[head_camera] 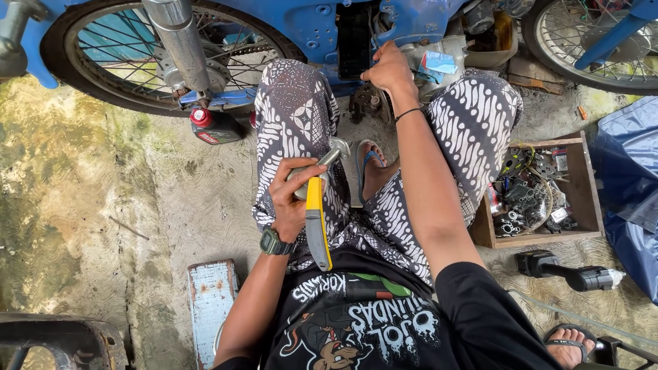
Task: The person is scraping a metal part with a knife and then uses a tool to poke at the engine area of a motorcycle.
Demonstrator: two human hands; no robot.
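Note:
My left hand (296, 195) is closed around a hammer (317, 219) with a yellow and black handle, its metal head up near my left knee. The handle points back toward my chest. My right hand (389, 70) reaches forward and rests on the engine area of a blue motorbike (322, 27), fingers curled against the metal. A black band circles that wrist and a watch sits on the left one. I sit with patterned trousers and a blue sandal (368, 168) between my knees.
A spoked rear wheel (157, 55) and shock absorber stand at upper left, a black oil bottle with a red cap (214, 127) below them. A wooden box of small parts (538, 192) lies at right, a black tool (572, 273) beside it. A pale blue block (211, 301) sits by my left side.

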